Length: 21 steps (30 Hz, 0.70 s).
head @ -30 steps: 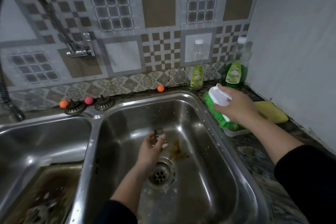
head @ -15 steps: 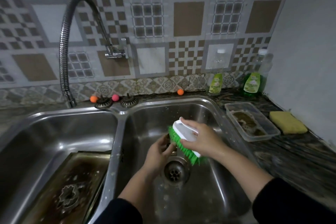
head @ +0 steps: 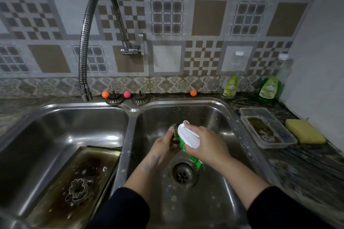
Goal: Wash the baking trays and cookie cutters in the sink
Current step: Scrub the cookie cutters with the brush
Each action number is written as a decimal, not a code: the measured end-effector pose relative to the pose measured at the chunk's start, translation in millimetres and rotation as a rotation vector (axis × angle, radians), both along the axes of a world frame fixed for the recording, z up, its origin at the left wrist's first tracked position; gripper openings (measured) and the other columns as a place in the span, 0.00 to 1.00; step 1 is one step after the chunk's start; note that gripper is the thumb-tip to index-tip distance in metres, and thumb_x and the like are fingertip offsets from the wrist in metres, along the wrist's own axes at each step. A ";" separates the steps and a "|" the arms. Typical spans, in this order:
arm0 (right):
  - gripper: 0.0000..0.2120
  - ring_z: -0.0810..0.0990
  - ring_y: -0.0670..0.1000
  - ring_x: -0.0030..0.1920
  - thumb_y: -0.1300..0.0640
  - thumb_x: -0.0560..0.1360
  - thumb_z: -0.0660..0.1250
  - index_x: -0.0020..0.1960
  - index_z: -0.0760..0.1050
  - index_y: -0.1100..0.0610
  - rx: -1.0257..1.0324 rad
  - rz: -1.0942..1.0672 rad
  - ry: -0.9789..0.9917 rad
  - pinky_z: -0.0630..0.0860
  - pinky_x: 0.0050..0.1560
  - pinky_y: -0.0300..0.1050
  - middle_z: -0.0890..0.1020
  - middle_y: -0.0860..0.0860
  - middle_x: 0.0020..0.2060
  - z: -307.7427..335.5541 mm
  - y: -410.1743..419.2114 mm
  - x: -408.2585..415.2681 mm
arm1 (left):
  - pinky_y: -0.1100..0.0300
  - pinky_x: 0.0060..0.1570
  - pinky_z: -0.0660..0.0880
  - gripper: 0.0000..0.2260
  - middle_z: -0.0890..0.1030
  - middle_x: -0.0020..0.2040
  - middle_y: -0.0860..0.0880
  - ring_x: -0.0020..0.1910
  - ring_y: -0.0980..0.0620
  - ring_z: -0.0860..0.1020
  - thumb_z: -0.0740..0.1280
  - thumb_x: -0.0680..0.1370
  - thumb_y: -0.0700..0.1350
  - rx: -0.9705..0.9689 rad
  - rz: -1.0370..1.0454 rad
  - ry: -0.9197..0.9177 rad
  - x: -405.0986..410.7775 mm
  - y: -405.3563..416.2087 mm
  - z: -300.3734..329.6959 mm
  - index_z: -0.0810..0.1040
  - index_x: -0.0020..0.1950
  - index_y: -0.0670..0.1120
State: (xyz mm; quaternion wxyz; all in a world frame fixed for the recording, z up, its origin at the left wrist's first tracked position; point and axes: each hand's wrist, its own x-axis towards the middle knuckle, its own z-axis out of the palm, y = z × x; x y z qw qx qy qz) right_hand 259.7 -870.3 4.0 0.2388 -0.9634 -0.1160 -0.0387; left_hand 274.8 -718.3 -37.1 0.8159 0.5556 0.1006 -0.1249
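Scrubbing above drain [head: 183, 172]: left hand [head: 163, 145] pinches small cutter [head: 174, 132] steady while right hand [head: 206, 143], curled round brush [head: 188, 135], presses bristles against it.

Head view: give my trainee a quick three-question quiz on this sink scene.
1. True or false: the tray lies in the left basin.
2. The right hand grips: A) sponge B) brush C) bottle?
3. Fill in: the flower-shaped cutter lies on the ____.

Key: 1 true. 2 B, the brush, pressed against a cutter held by the left hand. 3 tray.
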 end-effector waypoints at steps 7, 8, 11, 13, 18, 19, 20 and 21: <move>0.35 0.77 0.54 0.56 0.44 0.69 0.68 0.73 0.58 0.35 -0.138 -0.039 0.009 0.76 0.51 0.48 0.75 0.47 0.54 16.1 -3.4 -2.8 | 0.60 0.47 0.76 0.17 0.82 0.39 0.43 0.37 0.51 0.80 0.61 0.81 0.52 -0.060 -0.057 0.059 -14.1 -2.9 1.6 0.81 0.48 0.39; 0.35 0.77 0.53 0.55 0.45 0.69 0.68 0.73 0.58 0.35 -0.149 -0.023 0.011 0.76 0.51 0.47 0.76 0.47 0.54 16.8 -0.5 -5.4 | 0.60 0.46 0.77 0.18 0.81 0.38 0.43 0.37 0.51 0.80 0.61 0.81 0.52 -0.035 -0.050 0.061 -14.1 0.5 2.1 0.81 0.47 0.39; 0.36 0.77 0.51 0.58 0.44 0.67 0.68 0.72 0.59 0.35 -0.096 0.032 0.055 0.77 0.52 0.47 0.77 0.45 0.59 13.9 6.7 -16.1 | 0.54 0.53 0.76 0.18 0.75 0.36 0.44 0.39 0.50 0.75 0.66 0.76 0.57 0.038 -0.047 0.059 -12.4 12.0 1.4 0.82 0.44 0.42; 0.35 0.77 0.51 0.58 0.44 0.68 0.68 0.72 0.60 0.36 -0.018 -0.041 0.051 0.77 0.53 0.48 0.77 0.46 0.62 13.3 5.1 -18.1 | 0.52 0.60 0.75 0.15 0.79 0.37 0.46 0.40 0.52 0.79 0.63 0.79 0.54 -0.030 -0.030 0.092 -18.6 10.1 3.9 0.82 0.45 0.44; 0.33 0.75 0.49 0.63 0.49 0.70 0.72 0.72 0.65 0.42 0.298 -0.210 -0.008 0.74 0.58 0.44 0.74 0.44 0.66 9.7 11.6 -43.3 | 0.55 0.57 0.76 0.14 0.85 0.41 0.39 0.42 0.46 0.84 0.58 0.82 0.52 -0.194 0.080 0.140 -27.2 2.8 22.3 0.75 0.59 0.43; 0.33 0.74 0.47 0.64 0.51 0.70 0.73 0.72 0.66 0.43 0.390 -0.211 0.003 0.73 0.60 0.42 0.73 0.43 0.67 8.3 14.8 -50.2 | 0.54 0.60 0.74 0.17 0.82 0.45 0.32 0.47 0.40 0.83 0.58 0.82 0.53 -0.194 0.091 0.139 -29.7 2.3 26.5 0.71 0.66 0.43; 0.33 0.73 0.46 0.65 0.52 0.70 0.73 0.72 0.66 0.44 0.451 -0.211 0.011 0.71 0.61 0.41 0.73 0.43 0.67 7.7 17.1 -54.0 | 0.55 0.60 0.74 0.20 0.78 0.47 0.29 0.49 0.38 0.81 0.57 0.83 0.52 -0.182 0.081 0.126 -32.0 0.5 26.8 0.67 0.70 0.42; 0.33 0.72 0.46 0.66 0.52 0.70 0.73 0.72 0.65 0.44 0.495 -0.228 0.016 0.70 0.62 0.41 0.72 0.43 0.68 8.5 18.3 -54.6 | 0.58 0.53 0.79 0.20 0.78 0.41 0.28 0.42 0.40 0.82 0.57 0.83 0.51 -0.184 0.075 0.096 -37.6 -2.2 31.5 0.64 0.72 0.42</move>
